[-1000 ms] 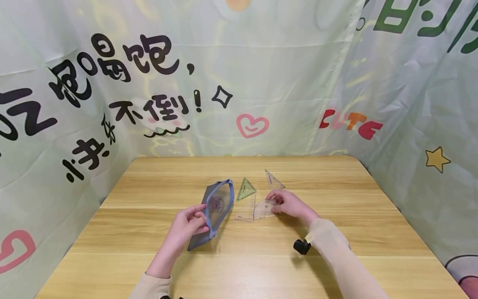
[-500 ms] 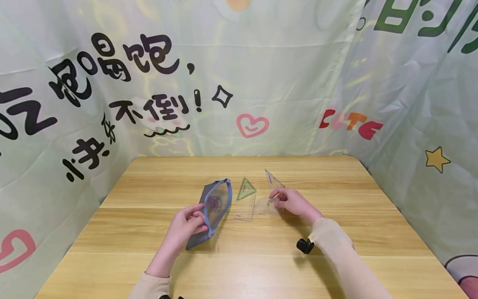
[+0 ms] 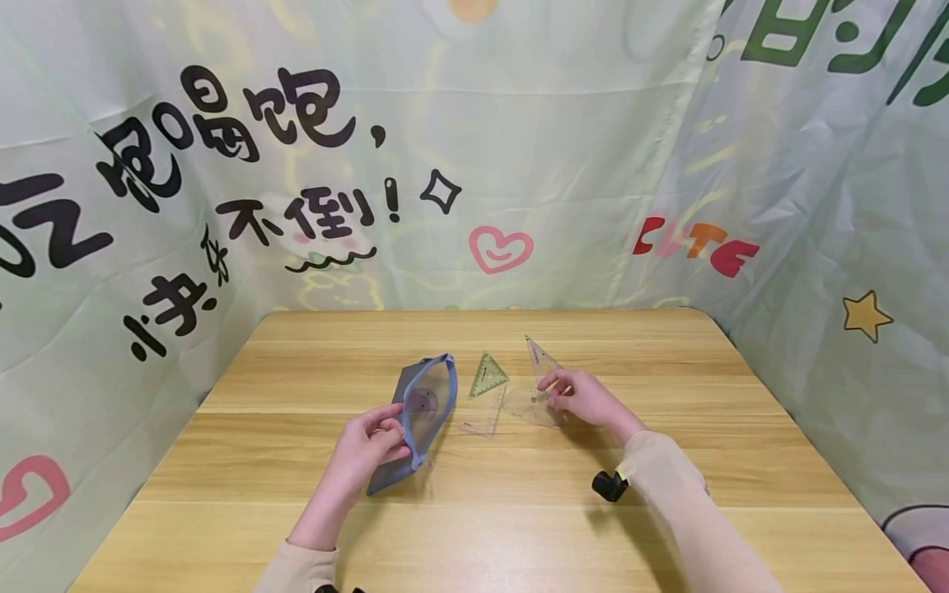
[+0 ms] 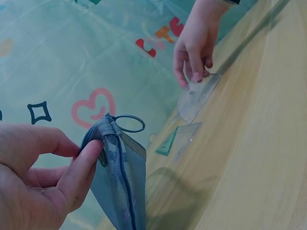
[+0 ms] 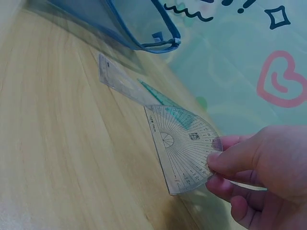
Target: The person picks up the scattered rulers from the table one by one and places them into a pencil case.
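Observation:
A blue zip pouch [image 3: 428,412] with see-through mesh gapes open, and my left hand [image 3: 366,445] grips its near side edge between thumb and fingers. Through the mesh shows a dark round shape whose kind I cannot tell. My right hand [image 3: 587,400] pinches the curved edge of a clear protractor [image 5: 182,143], which is tilted above the table. Under and beside the protractor lie a green set square [image 3: 489,377] and a clear set square [image 5: 120,84]. Another clear set square [image 3: 542,356] lies just beyond the right hand, partly hidden by it.
The wooden table [image 3: 489,527] fills the area under both arms. Printed cloth [image 3: 578,165] hangs along its back and sides. A black wrist camera [image 3: 610,486] sits under the right sleeve.
My right hand has shifted slightly right with the protractor, which has turned and tilted. The pouch in my left hand has drifted slightly left. The near clear set square has moved slightly left.

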A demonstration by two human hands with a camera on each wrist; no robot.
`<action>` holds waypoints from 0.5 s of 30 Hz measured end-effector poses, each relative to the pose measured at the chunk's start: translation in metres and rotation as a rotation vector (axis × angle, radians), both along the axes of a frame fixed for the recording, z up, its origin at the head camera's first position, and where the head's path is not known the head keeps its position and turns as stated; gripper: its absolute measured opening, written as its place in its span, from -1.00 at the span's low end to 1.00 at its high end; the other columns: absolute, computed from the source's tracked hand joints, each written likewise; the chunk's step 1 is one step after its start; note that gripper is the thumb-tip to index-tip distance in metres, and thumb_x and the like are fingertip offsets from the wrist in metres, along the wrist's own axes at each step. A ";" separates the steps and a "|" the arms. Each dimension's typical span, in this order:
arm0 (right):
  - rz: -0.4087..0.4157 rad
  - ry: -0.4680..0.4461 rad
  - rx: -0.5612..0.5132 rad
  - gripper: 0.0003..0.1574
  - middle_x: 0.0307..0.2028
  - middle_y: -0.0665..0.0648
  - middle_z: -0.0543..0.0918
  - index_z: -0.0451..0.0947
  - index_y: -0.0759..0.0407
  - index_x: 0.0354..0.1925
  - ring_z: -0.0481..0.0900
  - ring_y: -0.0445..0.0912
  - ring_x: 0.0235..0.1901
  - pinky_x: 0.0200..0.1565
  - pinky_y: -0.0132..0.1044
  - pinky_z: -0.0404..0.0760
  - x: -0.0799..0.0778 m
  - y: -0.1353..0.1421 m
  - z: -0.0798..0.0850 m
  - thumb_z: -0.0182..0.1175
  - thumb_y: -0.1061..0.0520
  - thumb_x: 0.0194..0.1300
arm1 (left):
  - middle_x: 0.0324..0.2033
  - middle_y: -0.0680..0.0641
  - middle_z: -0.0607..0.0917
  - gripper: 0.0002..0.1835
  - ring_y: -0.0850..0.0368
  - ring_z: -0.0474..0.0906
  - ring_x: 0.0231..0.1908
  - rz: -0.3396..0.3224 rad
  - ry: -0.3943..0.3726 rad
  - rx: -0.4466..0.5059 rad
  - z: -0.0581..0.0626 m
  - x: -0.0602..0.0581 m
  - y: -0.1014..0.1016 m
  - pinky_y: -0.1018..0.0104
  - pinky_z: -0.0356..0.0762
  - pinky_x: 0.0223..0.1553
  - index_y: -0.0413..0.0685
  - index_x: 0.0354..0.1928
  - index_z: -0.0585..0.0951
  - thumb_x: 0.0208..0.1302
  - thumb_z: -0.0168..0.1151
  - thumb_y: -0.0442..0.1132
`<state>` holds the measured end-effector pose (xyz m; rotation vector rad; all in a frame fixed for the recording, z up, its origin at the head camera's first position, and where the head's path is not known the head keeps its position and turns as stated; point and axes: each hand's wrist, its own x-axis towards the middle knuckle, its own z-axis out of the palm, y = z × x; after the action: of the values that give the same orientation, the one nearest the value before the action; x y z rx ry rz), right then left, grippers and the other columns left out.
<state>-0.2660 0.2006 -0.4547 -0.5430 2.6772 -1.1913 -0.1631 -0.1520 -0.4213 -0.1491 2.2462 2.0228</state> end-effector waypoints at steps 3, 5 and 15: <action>-0.009 -0.011 -0.016 -0.72 -0.30 0.26 0.64 0.58 0.29 -0.04 0.58 -0.11 -0.36 -0.35 -0.33 0.63 0.000 0.001 0.001 0.21 0.35 0.25 | -0.35 -0.02 0.48 -0.51 0.18 0.56 -0.31 0.006 -0.008 0.005 0.000 -0.001 0.000 0.43 0.77 -0.24 -0.37 0.27 0.43 0.27 0.06 -0.51; -0.010 -0.011 -0.024 -0.72 -0.29 0.26 0.63 0.58 0.28 -0.04 0.58 -0.10 -0.36 -0.32 -0.30 0.64 0.000 0.001 0.002 0.20 0.35 0.26 | -0.35 -0.02 0.48 -0.51 0.18 0.56 -0.31 0.006 -0.008 0.005 0.000 -0.001 -0.001 0.43 0.77 -0.24 -0.37 0.27 0.43 0.27 0.06 -0.51; -0.017 -0.015 -0.064 -0.71 -0.30 0.31 0.63 0.57 0.33 -0.04 0.61 -0.05 -0.36 -0.30 -0.22 0.68 0.001 -0.002 0.006 0.18 0.38 0.24 | -0.35 -0.01 0.48 -0.51 0.19 0.56 -0.31 0.000 -0.004 0.006 0.001 0.000 -0.002 0.44 0.77 -0.25 -0.38 0.27 0.42 0.28 0.06 -0.51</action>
<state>-0.2645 0.1989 -0.4486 -0.5191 2.6449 -1.2843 -0.1632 -0.1541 -0.4207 -0.1524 2.2373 2.0279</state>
